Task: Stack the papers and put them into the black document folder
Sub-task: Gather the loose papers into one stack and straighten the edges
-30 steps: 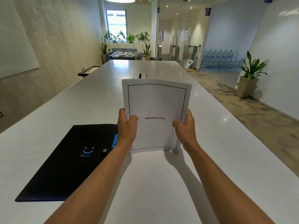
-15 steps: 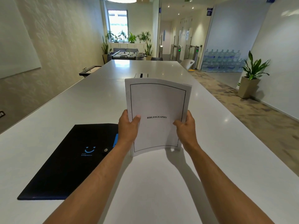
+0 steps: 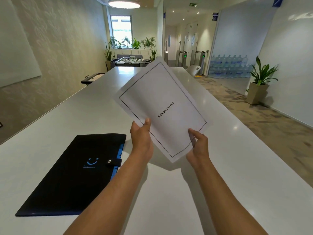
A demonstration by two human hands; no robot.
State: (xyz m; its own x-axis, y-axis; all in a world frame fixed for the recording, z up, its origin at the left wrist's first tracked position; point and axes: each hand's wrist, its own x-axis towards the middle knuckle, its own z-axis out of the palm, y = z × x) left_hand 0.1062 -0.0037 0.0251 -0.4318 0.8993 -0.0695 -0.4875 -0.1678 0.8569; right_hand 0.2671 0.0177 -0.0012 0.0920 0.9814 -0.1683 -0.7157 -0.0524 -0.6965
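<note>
A stack of white papers (image 3: 162, 106), top sheet framed in black and printed BIBLIOGRAPHY, is held up above the white table (image 3: 169, 192), turned so its text runs diagonally. My left hand (image 3: 141, 138) grips its lower left edge, thumb on the front. My right hand (image 3: 199, 145) pinches its lower right corner. The black document folder (image 3: 71, 177) lies flat on the table to the left of my left forearm, snapped shut, with a blue smile logo and blue edges showing on its right side.
The long table runs away from me toward a foosball table (image 3: 130, 61) and plants by a window. A white chair (image 3: 194, 69) stands at its far right edge. Stacked water bottles (image 3: 228, 65) and a potted plant (image 3: 259, 82) stand on the right.
The paper stack was upright with its bottom edge near the table; both hands have lifted it and rotated it counter-clockwise, so it now sits tilted and higher.
</note>
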